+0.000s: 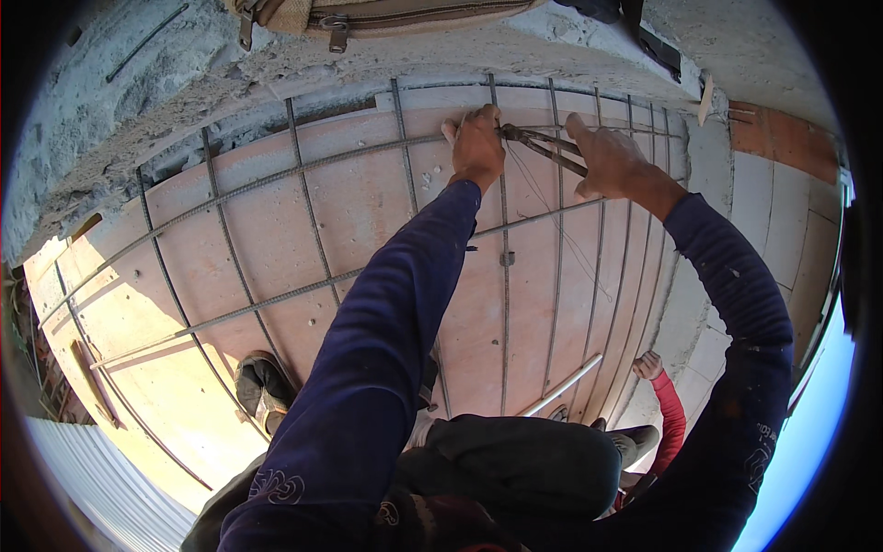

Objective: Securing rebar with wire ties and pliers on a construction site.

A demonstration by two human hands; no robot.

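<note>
My right hand (pixel 612 161) grips the handles of dark metal pincers (pixel 550 150), whose jaws point left at a crossing of rebars. My left hand (pixel 476 147) is closed right beside the jaws, at the same crossing. What its fingers hold is hidden. Thin tie wire (pixel 563 228) trails down from near the jaws over the boards. The crossing belongs to a grid of ribbed steel rebars (pixel 311 204) lying just above pinkish formwork boards (pixel 276 170).
A rough concrete ledge (pixel 184 97) runs along the far side, with a zipped tan bag (pixel 414 18) on it. My shoe (pixel 262 386) stands among the bars at lower left. A pale tube (pixel 563 385) lies on the boards. Another person's red sleeve (pixel 671 419) shows at lower right.
</note>
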